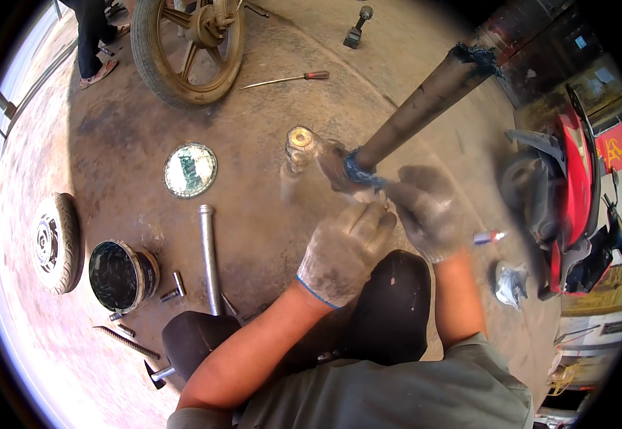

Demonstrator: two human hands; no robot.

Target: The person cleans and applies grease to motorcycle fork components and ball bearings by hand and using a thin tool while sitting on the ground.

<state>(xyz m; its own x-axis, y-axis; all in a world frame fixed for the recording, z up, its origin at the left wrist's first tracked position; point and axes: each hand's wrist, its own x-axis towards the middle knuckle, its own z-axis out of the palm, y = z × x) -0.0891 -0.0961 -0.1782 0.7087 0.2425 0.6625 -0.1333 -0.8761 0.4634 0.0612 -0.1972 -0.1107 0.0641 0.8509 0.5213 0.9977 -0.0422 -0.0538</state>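
A long grey metal stem (425, 107) slants up to the right, with blue grease on its far end. At its lower end more blue grease (359, 170) rings the collar, where it joins a metal bracket (302, 149) with a brass-coloured round hole. My left hand (347, 247), in a dirty whitish work glove, is closed just below the collar, its fingers curled; what they hold is hidden. My right hand (429, 211), gloved too and blurred, has its fingers pressed together at the greasy collar from the right. What lies between them cannot be made out.
Left of me are an open tub of dark grease (121, 275), a round lid (190, 170), a metal tube (209, 257), sockets and a small wheel (55, 243). Beyond lie a large wheel (193, 53), a screwdriver (289, 79) and a cordless driver (357, 28). A red motorbike (575, 186) stands right.
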